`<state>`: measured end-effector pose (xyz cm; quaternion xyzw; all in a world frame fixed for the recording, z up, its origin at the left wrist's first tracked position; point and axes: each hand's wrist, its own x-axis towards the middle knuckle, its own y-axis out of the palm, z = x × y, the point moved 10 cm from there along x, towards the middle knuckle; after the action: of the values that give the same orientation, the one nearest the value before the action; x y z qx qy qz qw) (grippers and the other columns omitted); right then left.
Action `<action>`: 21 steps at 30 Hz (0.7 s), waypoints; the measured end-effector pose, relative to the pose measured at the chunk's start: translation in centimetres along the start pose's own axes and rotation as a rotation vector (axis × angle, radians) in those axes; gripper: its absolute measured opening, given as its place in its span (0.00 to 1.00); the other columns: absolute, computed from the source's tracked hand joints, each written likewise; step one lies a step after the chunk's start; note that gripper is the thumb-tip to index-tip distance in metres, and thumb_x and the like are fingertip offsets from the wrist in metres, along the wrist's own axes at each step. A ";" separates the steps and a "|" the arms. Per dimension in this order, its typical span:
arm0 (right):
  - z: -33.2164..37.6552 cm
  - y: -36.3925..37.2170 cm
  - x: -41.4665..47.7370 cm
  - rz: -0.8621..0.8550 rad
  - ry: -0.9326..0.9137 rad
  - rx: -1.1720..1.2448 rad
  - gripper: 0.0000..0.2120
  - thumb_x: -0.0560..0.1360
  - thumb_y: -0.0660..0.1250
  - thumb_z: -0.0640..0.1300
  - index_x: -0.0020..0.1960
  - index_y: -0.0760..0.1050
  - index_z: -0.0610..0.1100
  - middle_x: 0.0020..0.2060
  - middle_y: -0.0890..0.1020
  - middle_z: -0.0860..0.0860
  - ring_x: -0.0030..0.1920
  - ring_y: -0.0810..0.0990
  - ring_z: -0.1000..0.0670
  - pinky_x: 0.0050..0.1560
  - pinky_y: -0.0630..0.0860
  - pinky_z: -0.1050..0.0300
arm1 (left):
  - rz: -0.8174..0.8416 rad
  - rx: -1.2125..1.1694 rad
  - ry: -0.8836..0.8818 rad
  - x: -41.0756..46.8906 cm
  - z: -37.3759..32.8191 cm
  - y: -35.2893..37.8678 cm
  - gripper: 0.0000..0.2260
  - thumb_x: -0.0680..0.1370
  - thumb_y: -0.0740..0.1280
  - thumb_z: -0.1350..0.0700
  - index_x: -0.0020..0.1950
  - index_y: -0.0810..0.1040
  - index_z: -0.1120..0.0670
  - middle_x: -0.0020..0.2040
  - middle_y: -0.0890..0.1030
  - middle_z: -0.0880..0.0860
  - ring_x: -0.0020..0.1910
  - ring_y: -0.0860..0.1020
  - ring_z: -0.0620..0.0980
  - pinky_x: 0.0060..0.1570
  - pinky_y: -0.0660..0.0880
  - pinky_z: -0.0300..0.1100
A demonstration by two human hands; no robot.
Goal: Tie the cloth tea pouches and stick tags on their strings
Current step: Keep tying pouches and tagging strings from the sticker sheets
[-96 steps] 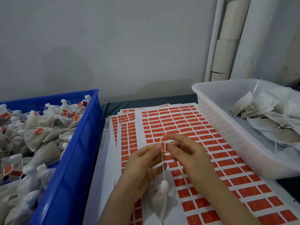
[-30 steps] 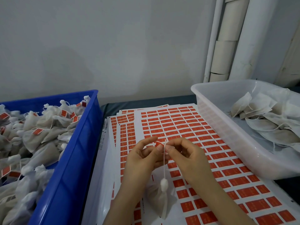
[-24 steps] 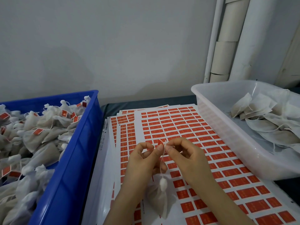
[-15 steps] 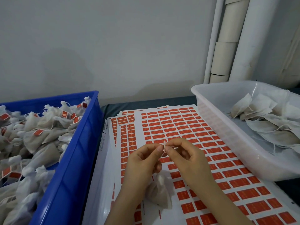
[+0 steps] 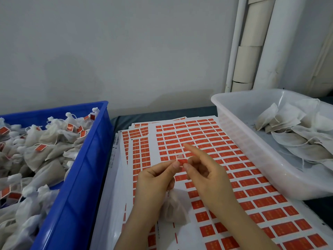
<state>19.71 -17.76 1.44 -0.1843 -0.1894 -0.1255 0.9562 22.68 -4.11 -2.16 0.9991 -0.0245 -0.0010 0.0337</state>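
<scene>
A small red tag (image 5: 182, 161) sits at the end of a pouch's string, pinched between the fingertips of my left hand (image 5: 155, 179) and the thumb and middle finger of my right hand (image 5: 207, 175). My right index finger points straight up and away. The tied cloth tea pouch (image 5: 173, 207) lies below the hands on the sticker sheets (image 5: 225, 159), partly hidden by my left wrist. The string itself is mostly hidden behind my fingers.
A blue crate (image 5: 84, 177) on the left holds several tied, tagged pouches. A clear plastic bin (image 5: 252, 159) on the right holds flat untied pouches (image 5: 292, 134). White pipes (image 5: 252, 42) stand against the wall behind it. Stacked sheets of red tags cover the table's middle.
The pouch hung from its string between my hands; it has since settled onto the sheets. The tag is now folded round the string end, and my right index finger has lifted.
</scene>
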 end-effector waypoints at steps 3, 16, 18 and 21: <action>-0.9 -0.6 0.1 -0.048 0.070 0.114 0.14 0.72 0.69 0.46 0.53 0.71 0.60 0.41 0.80 0.63 0.45 0.79 0.65 0.39 0.74 0.75 | -0.008 -0.042 -0.007 0.0 0.0 -0.1 0.08 0.65 0.69 0.45 0.40 0.86 0.41 0.33 0.82 0.52 0.26 0.74 0.43 0.30 0.74 0.33; -2.1 -1.2 0.1 -0.114 0.164 0.231 0.14 0.71 0.71 0.46 0.52 0.70 0.53 0.37 0.82 0.57 0.39 0.82 0.61 0.35 0.75 0.72 | -0.006 -0.035 -0.012 0.0 0.0 0.0 0.07 0.64 0.70 0.44 0.39 0.85 0.40 0.34 0.83 0.51 0.26 0.75 0.43 0.32 0.74 0.32; -2.2 -1.2 0.1 -0.119 0.168 0.236 0.13 0.70 0.71 0.46 0.51 0.69 0.53 0.37 0.82 0.57 0.39 0.82 0.60 0.35 0.75 0.72 | -0.012 -0.026 -0.011 0.0 0.0 0.0 0.08 0.64 0.70 0.44 0.39 0.85 0.41 0.34 0.83 0.52 0.26 0.75 0.43 0.32 0.74 0.33; -2.3 -1.2 0.1 -0.126 0.169 0.239 0.13 0.70 0.71 0.46 0.51 0.69 0.52 0.36 0.82 0.58 0.39 0.82 0.61 0.35 0.75 0.72 | -0.017 -0.015 -0.008 0.0 0.0 -0.1 0.08 0.63 0.70 0.43 0.39 0.85 0.40 0.33 0.83 0.51 0.26 0.75 0.42 0.31 0.74 0.32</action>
<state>20.19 -19.84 -0.13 -0.0459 -0.1329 -0.1769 0.9741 22.72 -4.05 -2.20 0.9990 -0.0160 -0.0055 0.0412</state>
